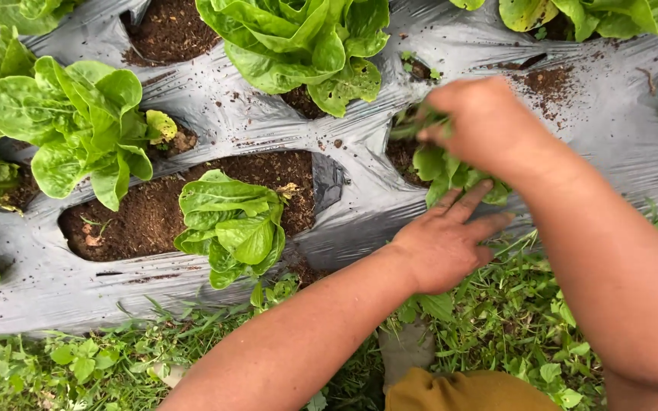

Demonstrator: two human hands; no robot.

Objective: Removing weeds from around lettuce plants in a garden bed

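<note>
My right hand (485, 125) is closed around the leaves of a small lettuce plant (443, 169) growing in a soil hole in the grey plastic mulch sheet (344, 221). The hand is blurred. My left hand (447, 243) lies flat with fingers spread, pressing on the plastic and the lower leaves just below that plant. The plant's base and its hole are mostly hidden by both hands.
Other lettuce plants grow in holes: one at centre-left (230, 224), a larger one at left (78, 125), one at top centre (298, 42). Bare soil (131, 217) shows in the wide hole. Grass and weeds (100, 361) border the sheet's near edge.
</note>
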